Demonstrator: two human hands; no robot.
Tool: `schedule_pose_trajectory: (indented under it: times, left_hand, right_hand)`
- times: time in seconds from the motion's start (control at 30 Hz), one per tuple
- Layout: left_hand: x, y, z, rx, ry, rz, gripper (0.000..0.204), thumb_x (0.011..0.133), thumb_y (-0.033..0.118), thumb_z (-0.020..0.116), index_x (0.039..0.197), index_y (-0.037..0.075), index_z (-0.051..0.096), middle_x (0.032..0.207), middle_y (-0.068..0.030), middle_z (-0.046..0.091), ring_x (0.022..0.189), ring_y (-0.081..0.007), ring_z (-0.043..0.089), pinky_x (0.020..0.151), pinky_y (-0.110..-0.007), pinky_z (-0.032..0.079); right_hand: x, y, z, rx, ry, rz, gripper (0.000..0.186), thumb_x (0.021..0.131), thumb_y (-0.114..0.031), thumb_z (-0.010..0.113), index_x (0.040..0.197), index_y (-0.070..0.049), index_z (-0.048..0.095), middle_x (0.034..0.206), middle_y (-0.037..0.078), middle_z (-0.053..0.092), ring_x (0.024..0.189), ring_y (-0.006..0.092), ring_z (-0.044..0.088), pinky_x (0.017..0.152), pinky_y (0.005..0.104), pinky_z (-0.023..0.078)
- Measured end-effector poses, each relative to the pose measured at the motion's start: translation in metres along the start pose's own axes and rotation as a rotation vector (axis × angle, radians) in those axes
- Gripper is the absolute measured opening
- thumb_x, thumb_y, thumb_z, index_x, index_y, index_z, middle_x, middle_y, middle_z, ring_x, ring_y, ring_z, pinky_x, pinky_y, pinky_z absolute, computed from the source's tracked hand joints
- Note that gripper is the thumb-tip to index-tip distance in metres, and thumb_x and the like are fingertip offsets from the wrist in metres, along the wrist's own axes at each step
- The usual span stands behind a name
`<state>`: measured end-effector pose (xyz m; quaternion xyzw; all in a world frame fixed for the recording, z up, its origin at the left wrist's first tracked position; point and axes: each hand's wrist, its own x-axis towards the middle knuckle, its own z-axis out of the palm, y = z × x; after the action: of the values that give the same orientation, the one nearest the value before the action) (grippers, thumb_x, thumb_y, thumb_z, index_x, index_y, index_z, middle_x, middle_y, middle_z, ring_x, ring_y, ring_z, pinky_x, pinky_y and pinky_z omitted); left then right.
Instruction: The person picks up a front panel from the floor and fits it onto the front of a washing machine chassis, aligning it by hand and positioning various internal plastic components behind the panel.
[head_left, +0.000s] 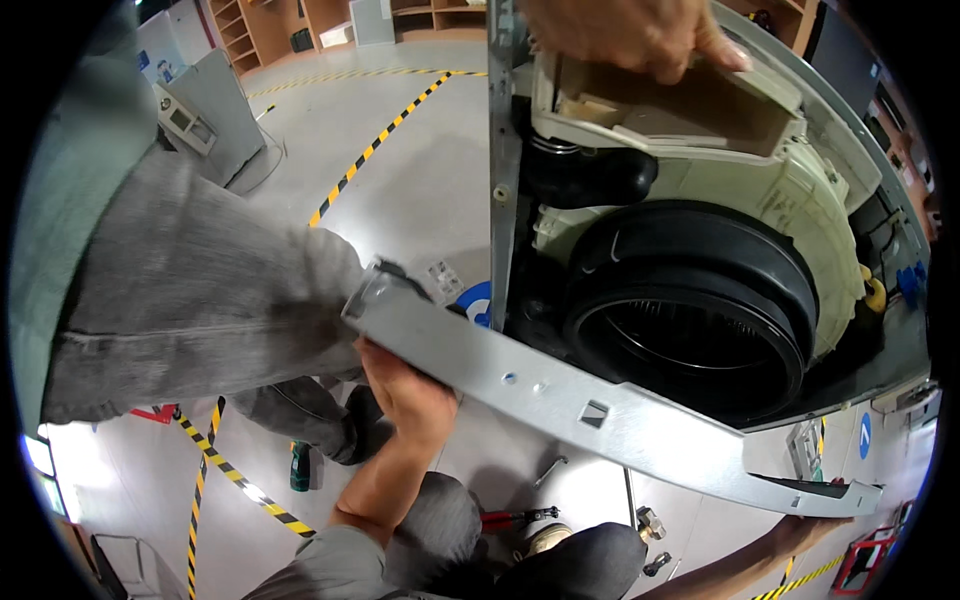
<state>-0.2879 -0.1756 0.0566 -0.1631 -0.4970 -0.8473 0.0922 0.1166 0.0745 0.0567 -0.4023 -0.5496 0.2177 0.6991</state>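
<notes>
My left hand (405, 395) grips the left end of a long silver metal strip (470, 350) with square cut-outs. My right hand (815, 530) is under the strip's right end, its fingers mostly hidden behind it. The strip lies across the front of an opened washing machine (503, 200), below its black rubber door seal (690, 265) and pale plastic tub (815, 230). A co-worker's hand (660, 40) rests on the plastic drawer housing (670, 115) at the top.
A person's grey-trousered leg (200, 280) stands close on the left. Red-handled pliers (500, 520), a green tool (300, 465) and several metal tools lie on the floor (390, 200) marked with striped tape. A detached grey panel (220, 110) and wooden shelving (310, 20) are farther back.
</notes>
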Motion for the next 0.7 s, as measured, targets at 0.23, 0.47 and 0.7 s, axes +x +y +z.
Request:
schedule_pose_trajectory:
  times: [0.23,0.47,0.7]
  left_hand:
    - [-0.007,0.02,0.0,-0.25,0.009,0.021,0.049,0.097,0.048,0.02,0.109,0.006,0.043,0.099,-0.0084,0.049,0.079,-0.0155,0.051,0.077,-0.026,0.041]
    - [-0.014,0.024,-0.008,-0.197,-0.015,0.091,0.045,0.097,0.047,0.023,0.11,0.009,0.043,0.099,-0.0072,0.05,0.08,-0.0142,0.052,0.076,-0.027,0.043]
    - [-0.015,0.019,-0.015,-0.226,-0.037,0.136,0.047,0.097,0.047,0.027,0.114,0.006,0.042,0.101,-0.0089,0.05,0.083,-0.0148,0.053,0.078,-0.028,0.044]
  right_hand:
    - [0.004,0.019,-0.019,-0.063,0.001,-0.082,0.079,0.088,-0.048,0.046,0.142,0.0,0.012,0.135,0.02,0.037,0.12,0.025,0.043,0.1,0.0351,0.039]
    - [0.007,0.029,-0.025,-0.088,0.105,-0.075,0.059,0.093,-0.045,0.033,0.138,-0.009,0.025,0.136,0.015,0.039,0.119,0.0256,0.047,0.099,0.0427,0.04]
    - [0.001,0.021,-0.023,0.013,0.045,-0.084,0.062,0.091,-0.036,0.044,0.141,-0.005,0.022,0.116,0.011,0.044,0.098,0.0163,0.05,0.073,0.0211,0.048]
